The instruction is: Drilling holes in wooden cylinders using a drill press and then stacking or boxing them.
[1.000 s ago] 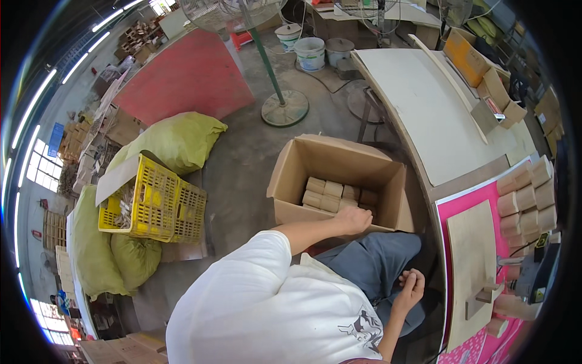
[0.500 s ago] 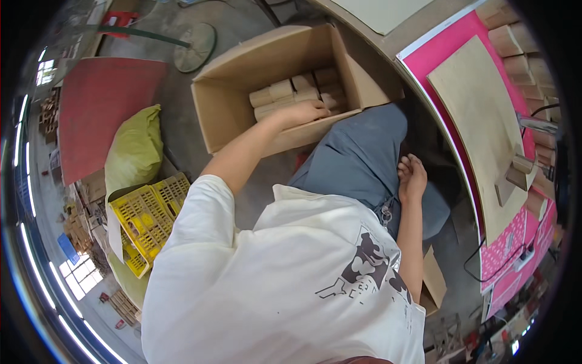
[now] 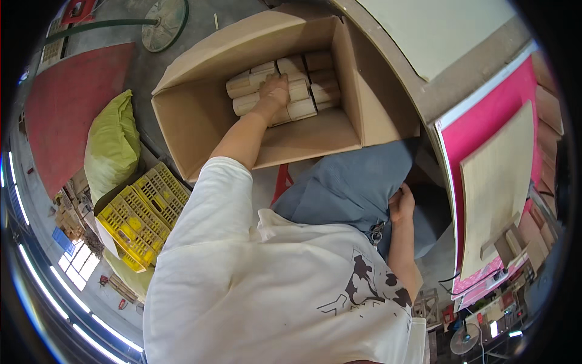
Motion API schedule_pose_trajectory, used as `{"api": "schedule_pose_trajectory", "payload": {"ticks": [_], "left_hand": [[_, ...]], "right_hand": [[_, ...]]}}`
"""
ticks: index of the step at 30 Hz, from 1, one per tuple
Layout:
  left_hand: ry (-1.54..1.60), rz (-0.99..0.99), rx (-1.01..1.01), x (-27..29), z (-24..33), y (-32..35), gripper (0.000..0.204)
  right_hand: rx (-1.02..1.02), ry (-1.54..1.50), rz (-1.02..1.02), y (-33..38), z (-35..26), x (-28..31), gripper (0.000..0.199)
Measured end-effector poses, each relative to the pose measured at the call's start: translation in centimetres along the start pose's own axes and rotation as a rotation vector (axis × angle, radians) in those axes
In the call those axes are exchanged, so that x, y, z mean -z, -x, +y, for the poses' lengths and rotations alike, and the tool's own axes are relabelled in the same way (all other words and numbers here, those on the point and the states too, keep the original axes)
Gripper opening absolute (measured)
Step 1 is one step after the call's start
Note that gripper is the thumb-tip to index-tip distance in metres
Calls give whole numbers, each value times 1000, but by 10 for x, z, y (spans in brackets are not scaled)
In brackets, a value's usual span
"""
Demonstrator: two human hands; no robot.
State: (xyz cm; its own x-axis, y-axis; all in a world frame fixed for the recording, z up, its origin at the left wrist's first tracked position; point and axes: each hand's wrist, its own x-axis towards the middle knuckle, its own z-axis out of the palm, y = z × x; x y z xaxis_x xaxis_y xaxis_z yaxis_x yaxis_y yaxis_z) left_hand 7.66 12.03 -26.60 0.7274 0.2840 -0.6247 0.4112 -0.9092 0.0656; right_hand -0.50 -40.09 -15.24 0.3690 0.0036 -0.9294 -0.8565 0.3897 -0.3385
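Observation:
My left hand (image 3: 275, 90) is reaching down inside a cardboard box (image 3: 203, 127). Its fingers bend over pale, rounded wooden blocks (image 3: 301, 110) and grip among them. The blocks lie side by side in rows, with dark gaps or bands between them; my hand hides part of the rows. Against my grey-trousered thigh rests my right hand (image 3: 402, 205), with loosely curled fingers and nothing seen in it. Its fingertips are partly hidden by the trouser leg.
On the left are a yellow plastic crate (image 3: 136, 218), a yellow-green sack (image 3: 114, 139) and a red board (image 3: 76, 109). A round stand base (image 3: 165, 24) stands beyond the box. A pink-covered table (image 3: 456, 134) with a wooden board (image 3: 498, 182) is on the right.
My left hand has moved from the box's near inner side farther in, onto the middle of the blocks. My right hand has settled closer against my thigh. The view has shifted.

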Motion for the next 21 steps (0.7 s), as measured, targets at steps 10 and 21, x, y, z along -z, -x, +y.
{"api": "schedule_pose_trajectory", "payload": {"ticks": [10, 21], "left_hand": [[-195, -51, -86, -25, -69, -74, 61], [-165, -86, -165, 10, -68, -38, 95]], "right_hand": [[-23, 8, 89, 18, -3, -32, 35], [49, 55, -68, 29, -6, -55, 38]]}}
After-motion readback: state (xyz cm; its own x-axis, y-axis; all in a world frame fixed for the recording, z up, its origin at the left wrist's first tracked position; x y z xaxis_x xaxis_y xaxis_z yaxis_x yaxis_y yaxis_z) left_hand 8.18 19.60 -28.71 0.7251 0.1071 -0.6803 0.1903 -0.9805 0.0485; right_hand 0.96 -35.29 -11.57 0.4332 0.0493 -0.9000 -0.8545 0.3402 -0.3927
